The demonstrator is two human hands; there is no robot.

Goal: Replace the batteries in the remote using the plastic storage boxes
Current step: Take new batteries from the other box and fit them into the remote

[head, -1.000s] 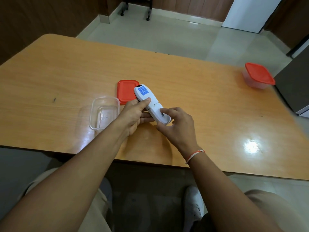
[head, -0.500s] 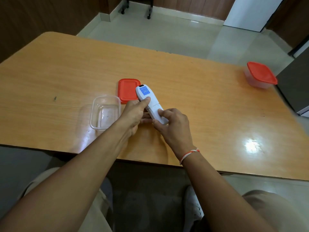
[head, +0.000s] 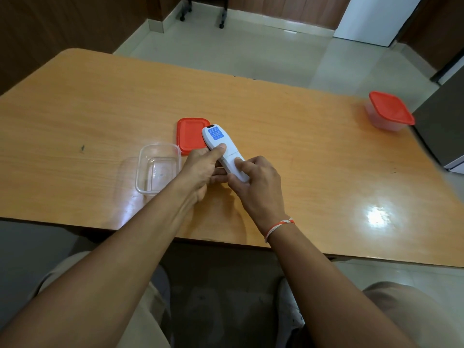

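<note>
Head view, centre frame: the white remote lies back-up, long axis slanting upper-left to lower-right. Left hand clamps its middle; right hand grips the lower end, thumb on the battery cover (seemingly seated), nearer for sliding.

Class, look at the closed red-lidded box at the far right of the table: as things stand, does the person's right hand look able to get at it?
Probably not at once. The right hand grips the remote, and the closed box sits apart near the table's far right corner. Nothing lies between them, though.
</note>
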